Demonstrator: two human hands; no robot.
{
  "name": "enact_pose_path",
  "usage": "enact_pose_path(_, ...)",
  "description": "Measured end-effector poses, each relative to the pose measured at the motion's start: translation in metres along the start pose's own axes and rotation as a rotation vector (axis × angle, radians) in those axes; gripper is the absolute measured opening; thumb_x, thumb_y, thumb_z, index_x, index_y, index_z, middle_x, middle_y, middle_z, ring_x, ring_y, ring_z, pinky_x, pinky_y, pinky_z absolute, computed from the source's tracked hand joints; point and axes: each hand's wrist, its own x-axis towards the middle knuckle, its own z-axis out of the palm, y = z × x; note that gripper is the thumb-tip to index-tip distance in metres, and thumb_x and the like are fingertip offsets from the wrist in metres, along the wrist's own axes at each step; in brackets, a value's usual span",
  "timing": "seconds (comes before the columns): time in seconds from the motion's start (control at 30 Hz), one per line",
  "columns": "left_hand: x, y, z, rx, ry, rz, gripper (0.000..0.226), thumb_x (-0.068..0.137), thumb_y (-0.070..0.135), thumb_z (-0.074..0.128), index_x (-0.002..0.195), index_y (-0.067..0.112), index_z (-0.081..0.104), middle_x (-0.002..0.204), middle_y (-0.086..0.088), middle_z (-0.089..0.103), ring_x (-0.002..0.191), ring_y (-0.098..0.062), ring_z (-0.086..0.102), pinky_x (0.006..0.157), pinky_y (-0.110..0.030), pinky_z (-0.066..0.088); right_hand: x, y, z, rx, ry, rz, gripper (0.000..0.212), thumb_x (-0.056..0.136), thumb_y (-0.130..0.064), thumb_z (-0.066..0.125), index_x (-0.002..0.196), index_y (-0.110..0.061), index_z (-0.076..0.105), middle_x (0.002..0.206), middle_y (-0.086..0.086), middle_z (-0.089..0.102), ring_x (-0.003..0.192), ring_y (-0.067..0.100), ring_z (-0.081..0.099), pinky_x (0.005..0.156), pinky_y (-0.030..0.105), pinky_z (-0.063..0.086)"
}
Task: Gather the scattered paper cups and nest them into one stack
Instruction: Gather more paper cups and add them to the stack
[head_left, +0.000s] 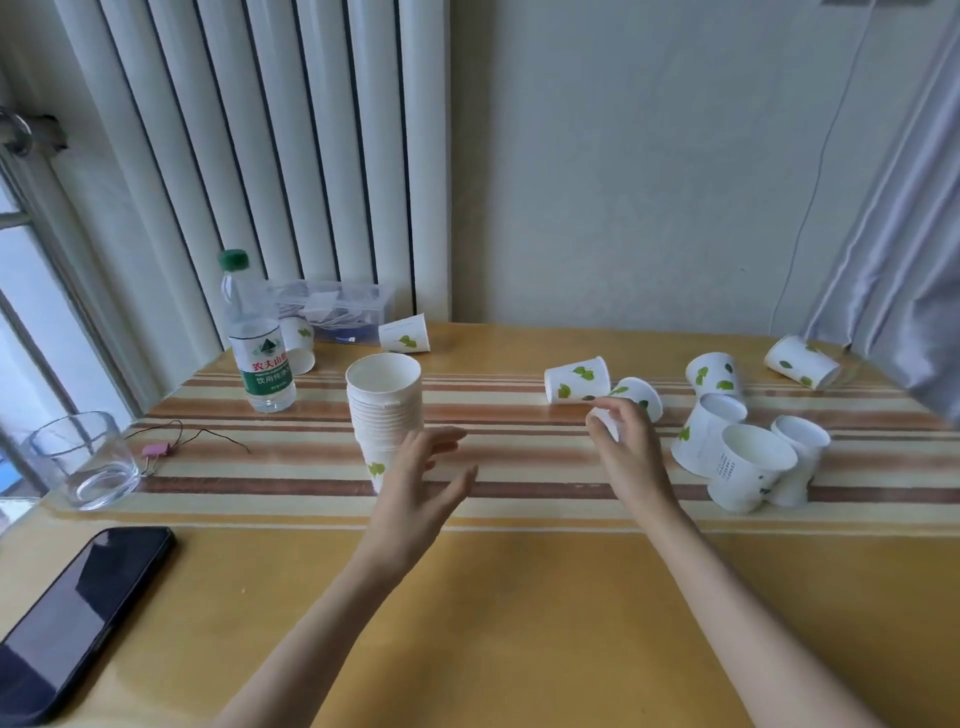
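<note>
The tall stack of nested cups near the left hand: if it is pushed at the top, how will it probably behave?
The stack is tall over a narrow base, so a push near its rim would likely tip it rather than slide it. Being thin paper, it is probably light and would crush under a hard squeeze. The left hand, open beside its lower part, seems better placed to steady it.

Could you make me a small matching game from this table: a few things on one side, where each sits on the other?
Things:
1. phone
2. glass
3. bottle
4. cup stack

Places:
A. by the left hand
B. near-left corner of the table
C. left edge, beyond the phone
D. far left, near the radiator

Pairs: 1-B, 2-C, 3-D, 4-A
</note>
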Motion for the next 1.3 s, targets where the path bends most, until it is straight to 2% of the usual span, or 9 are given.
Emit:
enact_pose_path(0.1, 0.03, -0.008, 0.034, 0.016, -0.092, 0.014, 0.032, 0.086, 0.026, 0.063, 0.116, 0.029, 0.054, 0.119, 0.01, 0.057, 0.112, 0.001, 0.052, 0.098, -0.029, 0.046, 0.02, 0.021, -0.017, -0.059, 0.196, 0.121, 0.023, 0.092, -0.017, 0.051, 0.112, -0.006, 0.054, 0.119, 0.013, 0.055, 0.113, 0.027, 0.051, 0.092, 0.033, 0.04)
enact_pose_path(0.27, 0.098, -0.021, 0.09, 0.032, -0.126, -0.049, 0.045, 0.088, 0.024, 0.061, 0.131, 0.022, 0.047, 0.131, 0.003, 0.046, 0.12, -0.011, 0.045, 0.103, -0.031, 0.039, 0.054, 0.039, -0.004, -0.282, 0.17, 0.271, 0.056, 0.091, -0.041, 0.049, 0.126, 0.001, 0.037, 0.125, 0.021, 0.049, 0.112, 0.037, 0.05, 0.076, 0.034, 0.041)
enact_pose_path(0.43, 0.158, -0.041, 0.133, -0.004, -0.087, -0.151, 0.056, 0.088, 0.028, 0.06, 0.14, 0.022, 0.038, 0.142, -0.007, 0.039, 0.131, -0.018, 0.037, 0.106, -0.026, 0.028, 0.079, 0.055, 0.007, -0.223, 0.172, 0.348, 0.075, 0.088, -0.048, 0.051, 0.141, -0.005, 0.021, 0.143, 0.022, 0.033, 0.128, 0.038, 0.039, 0.094, 0.045, 0.044)
enact_pose_path(0.57, 0.198, -0.063, 0.156, 0.08, -0.164, -0.169, 0.071, 0.085, 0.028, 0.066, 0.145, 0.021, 0.029, 0.149, -0.015, 0.031, 0.14, -0.026, 0.028, 0.114, -0.038, 0.025, 0.096, 0.064, 0.004, -0.164, 0.098, 0.404, 0.085, 0.087, -0.048, 0.052, 0.149, -0.019, 0.002, 0.154, 0.017, 0.018, 0.141, 0.031, 0.022, 0.102, 0.041, 0.035)
enact_pose_path(0.73, 0.226, -0.082, 0.168, 0.27, -0.232, -0.206, 0.07, 0.082, 0.036, 0.067, 0.142, 0.025, 0.034, 0.147, -0.012, 0.03, 0.132, -0.033, 0.037, 0.109, -0.044, 0.033, 0.105, 0.072, -0.001, 0.011, 0.031, 0.465, 0.073, 0.085, -0.044, 0.058, 0.146, -0.029, 0.02, 0.143, 0.012, 0.037, 0.12, 0.024, 0.047, 0.08, 0.027, 0.041)
enact_pose_path(0.87, 0.234, -0.078, 0.162, 0.533, -0.151, -0.167, 0.056, 0.085, 0.029, 0.063, 0.135, 0.021, 0.041, 0.129, -0.012, 0.042, 0.111, -0.035, 0.05, 0.091, -0.046, 0.046, 0.103, 0.078, 0.001, 0.081, 0.085, 0.46, 0.052, 0.08, -0.043, 0.061, 0.125, -0.025, 0.041, 0.121, 0.007, 0.055, 0.104, 0.024, 0.057, 0.077, 0.034, 0.048)
enact_pose_path(1.1, 0.208, -0.057, 0.151, 0.258, -0.068, -0.41, 0.057, 0.077, 0.019, 0.07, 0.125, 0.001, 0.043, 0.124, -0.018, 0.036, 0.105, -0.035, 0.05, 0.091, -0.036, 0.044, 0.085, 0.063, -0.001, 0.138, 0.109, 0.384, 0.048, 0.074, -0.037, 0.064, 0.117, -0.028, 0.044, 0.116, 0.006, 0.056, 0.097, 0.022, 0.061, 0.067, 0.031, 0.049)
enact_pose_path(1.2, 0.175, -0.039, 0.14, -0.01, -0.056, -0.556, 0.059, 0.075, 0.018, 0.073, 0.124, 0.004, 0.043, 0.122, -0.013, 0.044, 0.095, -0.024, 0.053, 0.074, -0.029, 0.05, 0.068, 0.05, -0.002, 0.236, 0.148, 0.346, 0.054, 0.068, -0.038, 0.066, 0.117, -0.035, 0.043, 0.12, 0.004, 0.054, 0.103, 0.022, 0.06, 0.078, 0.038, 0.053)
enact_pose_path(1.3, 0.138, -0.021, 0.124, -0.156, -0.092, -0.501, 0.053, 0.076, 0.018, 0.074, 0.116, 0.004, 0.041, 0.113, -0.011, 0.058, 0.088, -0.016, 0.057, 0.062, -0.019, 0.045, 0.054, 0.03, -0.006, 0.354, 0.149, 0.297, 0.05, 0.078, -0.027, 0.066, 0.119, -0.037, 0.04, 0.116, 0.001, 0.055, 0.099, 0.017, 0.06, 0.074, 0.03, 0.051)
